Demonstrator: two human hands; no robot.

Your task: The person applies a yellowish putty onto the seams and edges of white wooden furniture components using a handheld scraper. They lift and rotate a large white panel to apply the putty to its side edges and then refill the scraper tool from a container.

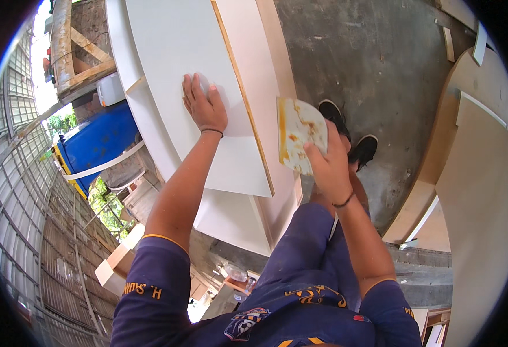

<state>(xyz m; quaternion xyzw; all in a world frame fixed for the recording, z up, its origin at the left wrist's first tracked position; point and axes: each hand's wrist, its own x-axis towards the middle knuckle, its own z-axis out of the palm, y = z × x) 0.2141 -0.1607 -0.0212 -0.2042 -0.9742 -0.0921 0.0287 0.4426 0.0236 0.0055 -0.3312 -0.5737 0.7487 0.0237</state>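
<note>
A white board (178, 40) with a yellow-brown long edge lies across a pale open-fronted carcass (228, 217). My left hand (206, 109) rests on the board's face, fingers stretched out, holding nothing. To the right of the edge, my right hand (333, 165) grips a white half-round spreader (296, 124), its thumb on the near face. Yellow-brown smears mark the spreader, thickest along its straight side. That straight side faces the board's edge, with a gap between them. Most of the right hand's fingers are hidden behind the spreader.
A blue drum (106, 141) and a white jug (110, 89) stand at the left, before a metal grille (17, 191). Large curved panels (473, 173) stand at the right. My shoes (362, 151) are on the concrete floor (369, 52).
</note>
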